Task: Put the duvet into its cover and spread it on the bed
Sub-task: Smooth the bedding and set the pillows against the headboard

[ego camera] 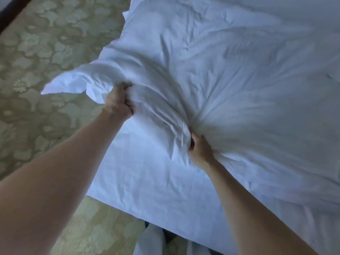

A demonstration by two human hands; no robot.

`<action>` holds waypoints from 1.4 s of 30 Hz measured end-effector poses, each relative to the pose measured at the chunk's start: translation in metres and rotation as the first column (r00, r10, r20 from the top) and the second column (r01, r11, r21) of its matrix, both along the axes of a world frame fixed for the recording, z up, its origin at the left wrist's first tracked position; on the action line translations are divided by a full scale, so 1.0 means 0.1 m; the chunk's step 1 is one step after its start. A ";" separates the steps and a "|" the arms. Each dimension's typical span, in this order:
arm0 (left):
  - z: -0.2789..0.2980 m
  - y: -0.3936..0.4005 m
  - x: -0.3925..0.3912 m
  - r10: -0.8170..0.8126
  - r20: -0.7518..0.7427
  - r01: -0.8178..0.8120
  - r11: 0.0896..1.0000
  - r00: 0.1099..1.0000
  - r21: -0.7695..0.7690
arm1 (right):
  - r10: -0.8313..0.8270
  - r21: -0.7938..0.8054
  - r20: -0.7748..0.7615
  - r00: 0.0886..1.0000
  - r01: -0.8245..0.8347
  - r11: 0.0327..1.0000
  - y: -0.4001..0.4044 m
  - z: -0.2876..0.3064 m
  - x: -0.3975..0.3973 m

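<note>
A white duvet in its white cover [230, 80] lies rumpled over most of the bed [139, 181], whose flat white sheet shows at the near corner. My left hand [117, 102] is closed on a bunched corner of the duvet, and the loose cover tip flaps out to the left over the carpet. My right hand [200, 150] grips the same gathered edge a little nearer to me, with the fabric pulled into tight folds between both hands. Whether the filling reaches into that corner is hidden by the cloth.
Pale green patterned carpet [46, 61] runs along the bed's left side and near end. A dark wooden edge [11, 11] crosses the top left corner. White cloth [152, 238] lies on the floor at the bed's near corner.
</note>
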State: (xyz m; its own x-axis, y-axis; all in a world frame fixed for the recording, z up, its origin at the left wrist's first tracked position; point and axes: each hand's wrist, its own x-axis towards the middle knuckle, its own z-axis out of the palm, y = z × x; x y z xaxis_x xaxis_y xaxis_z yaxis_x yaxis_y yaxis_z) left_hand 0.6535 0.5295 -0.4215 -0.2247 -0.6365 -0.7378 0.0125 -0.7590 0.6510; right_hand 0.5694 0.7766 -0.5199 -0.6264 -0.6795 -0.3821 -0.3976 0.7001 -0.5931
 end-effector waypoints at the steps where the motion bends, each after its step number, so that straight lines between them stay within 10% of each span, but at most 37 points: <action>1: 0.16 0.07 -0.20 -0.059 0.020 0.061 0.996 0.998 -0.070 | -0.082 -0.073 0.124 0.989 0.091 0.993 0.06 0.02 0.05; 4: 0.60 0.59 -0.82 -0.314 0.100 0.327 0.863 0.944 -0.384 | -0.305 -0.256 0.517 0.800 0.484 0.836 0.30 0.34 -0.11; 7: 0.75 1.27 -1.24 -0.588 0.218 0.569 0.517 0.779 -0.640 | -0.396 -0.325 0.779 0.485 0.854 0.406 0.65 0.90 -0.62; 9: 0.71 1.70 -1.43 -0.741 0.241 0.682 0.372 0.627 -0.629 | -0.386 -0.388 0.799 0.460 0.886 0.253 0.96 1.28 -1.01; 14: 0.58 2.81 -1.98 -0.842 0.526 0.900 -0.134 0.118 -0.415 | -0.508 -0.401 0.628 0.590 0.804 0.438 1.65 1.73 -1.64; 19: 0.57 3.86 -2.59 -0.620 0.773 0.815 -0.512 -0.133 -0.271 | -0.801 -0.210 0.496 0.336 0.941 0.264 2.68 1.36 -2.19; 25: 0.24 4.85 -2.77 -0.464 0.851 0.647 -0.732 -0.245 -0.212 | -0.840 -0.039 0.542 0.021 0.999 -0.001 3.63 0.97 -2.20; 33: 0.15 4.75 -2.68 -0.383 0.873 0.619 -0.775 -0.303 -0.125 | -0.852 -0.061 0.488 0.187 0.982 0.180 3.75 0.85 -2.13; 38: 0.09 4.70 -2.64 -0.395 0.872 0.625 -0.768 -0.289 -0.141 | -0.838 -0.238 0.521 0.164 0.970 0.042 3.75 1.01 -2.12; 42: 0.05 4.62 -2.52 -0.432 0.850 0.648 -0.747 -0.303 -0.148 | -0.779 -0.128 0.256 0.572 0.819 0.559 3.59 1.13 -2.26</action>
